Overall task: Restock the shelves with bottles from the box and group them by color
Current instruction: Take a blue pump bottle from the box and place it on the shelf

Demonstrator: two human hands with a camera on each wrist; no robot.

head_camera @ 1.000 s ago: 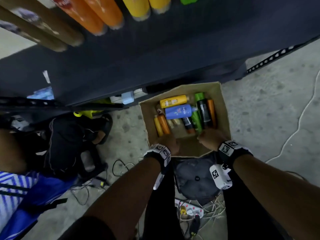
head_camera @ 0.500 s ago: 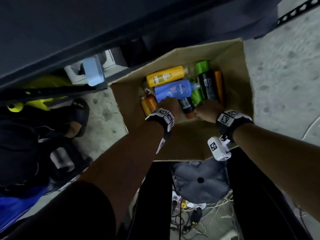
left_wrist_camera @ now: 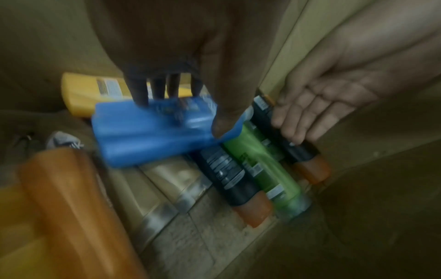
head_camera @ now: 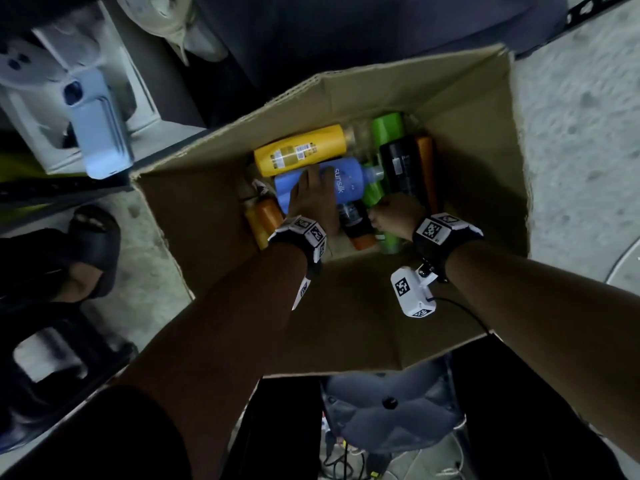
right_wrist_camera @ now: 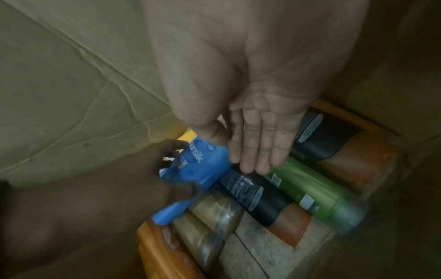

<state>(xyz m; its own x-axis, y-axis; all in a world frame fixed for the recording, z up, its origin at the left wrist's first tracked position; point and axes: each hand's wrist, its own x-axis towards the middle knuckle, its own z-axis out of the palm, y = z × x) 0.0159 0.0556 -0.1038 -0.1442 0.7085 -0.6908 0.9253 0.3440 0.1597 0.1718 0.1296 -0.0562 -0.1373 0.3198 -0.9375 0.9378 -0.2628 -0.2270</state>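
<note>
I am at the picking step: both my hands are down in the cardboard box [head_camera: 478, 109], and no bottle has left it yet. My left hand [head_camera: 313, 199] lies on the blue bottle [head_camera: 349, 178], fingers over its far edge and thumb at its near edge, starting to grip it. My right hand [right_wrist_camera: 260, 136] is open, fingers straight, hovering over the black bottle [right_wrist_camera: 250, 190] and the green bottle [right_wrist_camera: 312, 188].

The blue bottle lies on its side on top of the pile, about mid-box, just in front of the yellow bottle [head_camera: 301, 148]. Its long axis runs across the box, cap end toward the box's right wall and touching the green bottle.

Next, I judge, I need to firm my grip and lift the blue bottle straight up, clear of its neighbours.
</note>
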